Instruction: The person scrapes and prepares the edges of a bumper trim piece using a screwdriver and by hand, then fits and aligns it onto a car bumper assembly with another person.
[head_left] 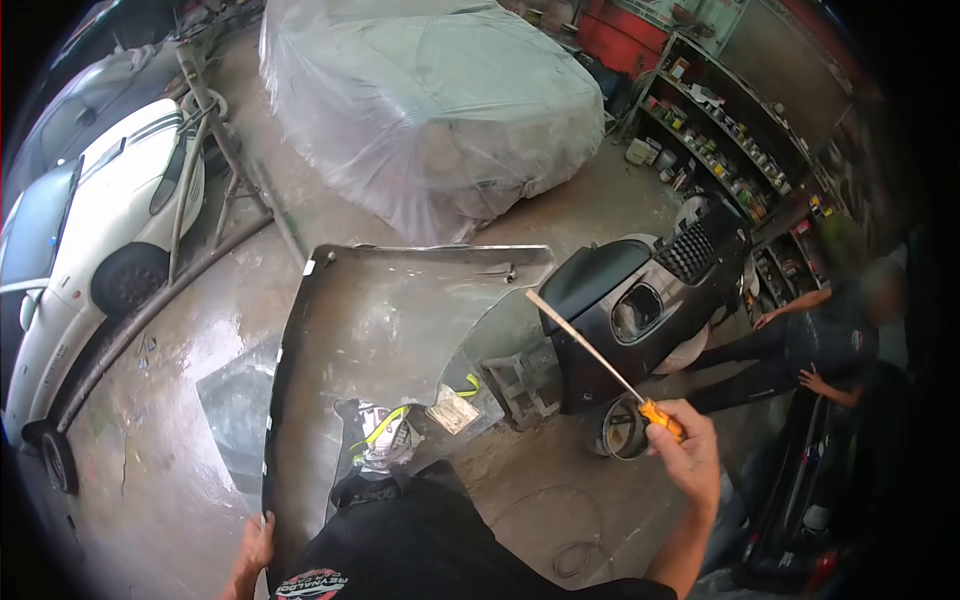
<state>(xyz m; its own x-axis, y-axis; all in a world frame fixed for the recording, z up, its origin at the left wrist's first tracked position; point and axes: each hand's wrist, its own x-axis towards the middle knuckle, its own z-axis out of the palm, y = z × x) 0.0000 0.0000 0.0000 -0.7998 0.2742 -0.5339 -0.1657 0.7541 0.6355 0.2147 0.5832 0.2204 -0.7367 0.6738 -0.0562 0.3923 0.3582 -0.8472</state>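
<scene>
My right hand point(690, 455) is closed around the orange handle of a long, thin screwdriver point(590, 350), its shaft pointing up and to the left. At the lower left, my left hand point(258, 542) grips the edge of a large grey car fender point(375, 310). The fender's inner side faces me, its curved wheel-arch cutout is on the right, and small white patches mark its left edge. The screwdriver's tip appears just right of the fender in the view; I cannot tell whether they touch.
A plastic-covered car point(430, 100) stands ahead, with a white car point(110, 215) behind a metal stand point(215, 130) at left. A dark bumper point(640, 290), a round can point(625, 430) and another person point(830, 330) are at right. Shelves point(720, 130) hold several cans.
</scene>
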